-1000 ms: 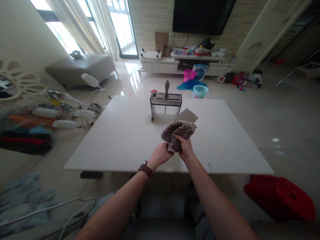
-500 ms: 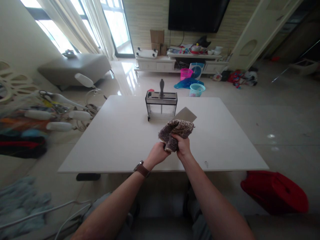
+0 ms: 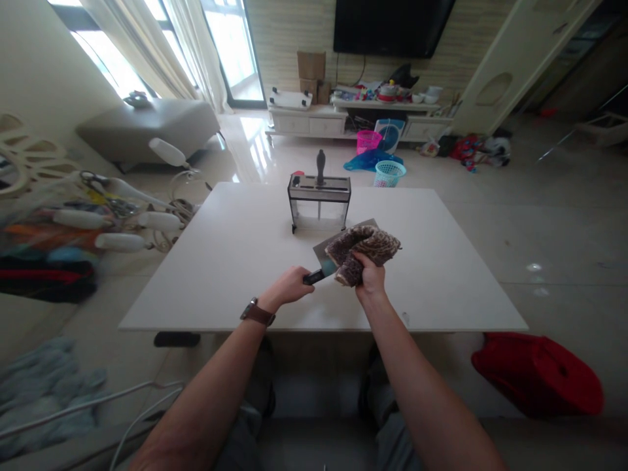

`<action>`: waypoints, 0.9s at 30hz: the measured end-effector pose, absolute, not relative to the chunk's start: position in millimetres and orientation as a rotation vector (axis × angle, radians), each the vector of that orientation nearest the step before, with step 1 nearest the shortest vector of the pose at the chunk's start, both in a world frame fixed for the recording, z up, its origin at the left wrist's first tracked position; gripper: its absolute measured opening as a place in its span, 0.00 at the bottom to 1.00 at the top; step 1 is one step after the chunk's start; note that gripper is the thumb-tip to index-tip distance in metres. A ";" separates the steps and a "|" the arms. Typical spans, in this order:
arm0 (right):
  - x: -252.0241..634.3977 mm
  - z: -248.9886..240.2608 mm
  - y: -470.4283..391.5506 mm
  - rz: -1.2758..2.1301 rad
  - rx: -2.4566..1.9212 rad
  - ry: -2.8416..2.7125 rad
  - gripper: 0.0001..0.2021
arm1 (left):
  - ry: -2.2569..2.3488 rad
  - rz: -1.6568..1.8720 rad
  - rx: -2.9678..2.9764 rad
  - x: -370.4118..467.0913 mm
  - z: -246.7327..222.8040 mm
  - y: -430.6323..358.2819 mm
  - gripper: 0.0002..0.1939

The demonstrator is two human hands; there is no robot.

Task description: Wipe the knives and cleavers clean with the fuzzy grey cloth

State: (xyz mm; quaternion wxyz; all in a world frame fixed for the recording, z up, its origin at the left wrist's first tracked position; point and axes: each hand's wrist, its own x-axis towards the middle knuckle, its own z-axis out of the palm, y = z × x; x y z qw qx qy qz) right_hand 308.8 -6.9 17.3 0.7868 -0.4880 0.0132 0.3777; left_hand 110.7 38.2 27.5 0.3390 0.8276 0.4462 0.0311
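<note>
My left hand (image 3: 293,285), with a brown watch on its wrist, is closed around the black handle of a broad-bladed knife (image 3: 321,250). The blade points up and to the right above the table. Part of it is hidden behind a brown patterned cloth (image 3: 375,246). My right hand (image 3: 371,275) grips that folded cloth against the blade. Beyond them, a knife block (image 3: 318,191) with clear sides and a dark handle sticking out of its top stands upright on the white table (image 3: 235,261).
A small clear item (image 3: 405,318) lies near the table's front edge. A red stool (image 3: 540,376) is at the right, a lamp with white shades (image 3: 159,221) at the left. Beyond the table are a blue basket (image 3: 390,173) and a pink basket (image 3: 367,140).
My left hand has moved left and slightly up, with the knife now lying more level and its handle showing. My right hand and the cloth have shifted right.
</note>
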 end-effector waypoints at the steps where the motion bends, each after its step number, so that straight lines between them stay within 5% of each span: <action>1: 310.9 17.1 -6.7 0.794 -1.050 0.038 0.20 | 1.172 0.031 2.149 105.5 29.1 41.7 0.07; 17: 330.5 20.8 -6.8 0.779 -1.071 0.021 0.18 | 1.589 0.085 2.566 91.3 40.0 49.2 0.14; 27: 359.4 36.8 -33.7 1.081 -1.381 -0.608 0.21 | 1.538 0.033 2.687 72.8 44.3 48.6 0.12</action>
